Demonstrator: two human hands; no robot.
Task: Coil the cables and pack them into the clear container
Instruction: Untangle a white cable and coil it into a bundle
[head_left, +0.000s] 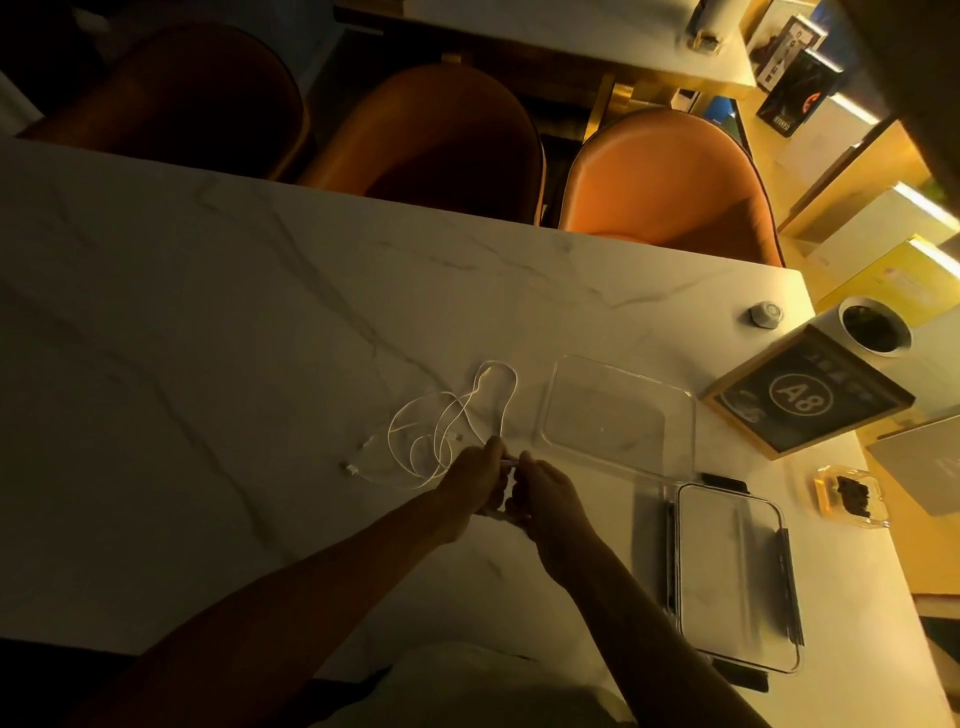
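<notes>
White cables (441, 426) lie in loose tangled loops on the marble table (208, 364), with small connectors at the left. My left hand (475, 480) and my right hand (545, 501) meet just below the loops, both pinching a stretch of white cable between them. To the right stands the clear container (621, 413), open and with nothing inside. Its lid (735, 577), with dark clips, lies flat on the table nearer to me, at the right.
A framed dark sign marked A8 (808, 395), a white cup (872, 327), a small round knob (766, 313) and an amber ashtray (852, 496) sit at the table's right end. Three orange chairs (670, 176) line the far edge.
</notes>
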